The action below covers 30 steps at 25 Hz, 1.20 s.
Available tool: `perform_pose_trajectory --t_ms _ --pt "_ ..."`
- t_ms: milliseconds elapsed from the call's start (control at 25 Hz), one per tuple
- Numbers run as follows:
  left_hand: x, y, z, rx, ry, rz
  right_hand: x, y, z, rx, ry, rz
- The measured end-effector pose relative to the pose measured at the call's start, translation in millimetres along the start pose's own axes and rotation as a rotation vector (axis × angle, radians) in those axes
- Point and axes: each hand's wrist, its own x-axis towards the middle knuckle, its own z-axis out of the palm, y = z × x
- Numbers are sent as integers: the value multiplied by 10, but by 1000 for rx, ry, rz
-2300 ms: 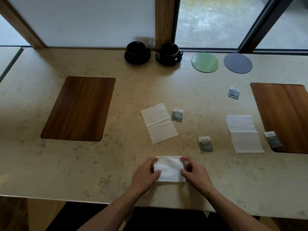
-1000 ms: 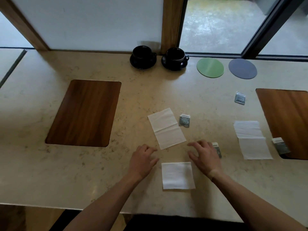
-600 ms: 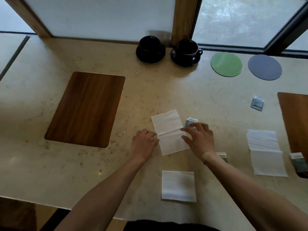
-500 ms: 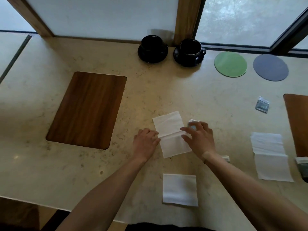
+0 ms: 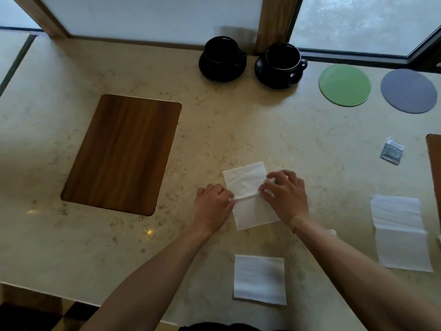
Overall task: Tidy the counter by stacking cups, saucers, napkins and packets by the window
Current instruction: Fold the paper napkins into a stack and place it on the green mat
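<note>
A white unfolded napkin (image 5: 245, 180) lies mid-counter. My left hand (image 5: 211, 206) pinches its crease at the left edge, and my right hand (image 5: 285, 194) pinches the same crease at the right, lifting it into a ridge. A folded square napkin (image 5: 260, 279) lies nearer the front edge. Another unfolded napkin (image 5: 401, 231) lies at the right. A grey packet (image 5: 391, 151) sits further right and back. Two black cups on saucers (image 5: 223, 59) (image 5: 281, 65) stand by the window. My right hand hides another packet.
A green disc (image 5: 344, 85) and a grey disc (image 5: 408, 91) lie by the window at right. A wooden inlay (image 5: 121, 154) is set into the pale stone counter (image 5: 71, 247) at left, another (image 5: 435, 168) at the right edge.
Both hands left the folded napkin near the front edge and reached forward to the unfolded one. They now pinch its middle crease, which has risen off the counter.
</note>
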Motion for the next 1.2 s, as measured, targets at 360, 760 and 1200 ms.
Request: perform_pose_trajectory --t_ms 360,760,1200 --pt "-77 -35 -38 -141 35 -34 -145 -28 -94 233 10 17" --pt "-359 132 -370 -686 -142 -121 -662 -207 -444 907 -80 191" --pt "-972 377 -304 -1084 -152 -391 -1505 -143 -220 1494 -378 653"
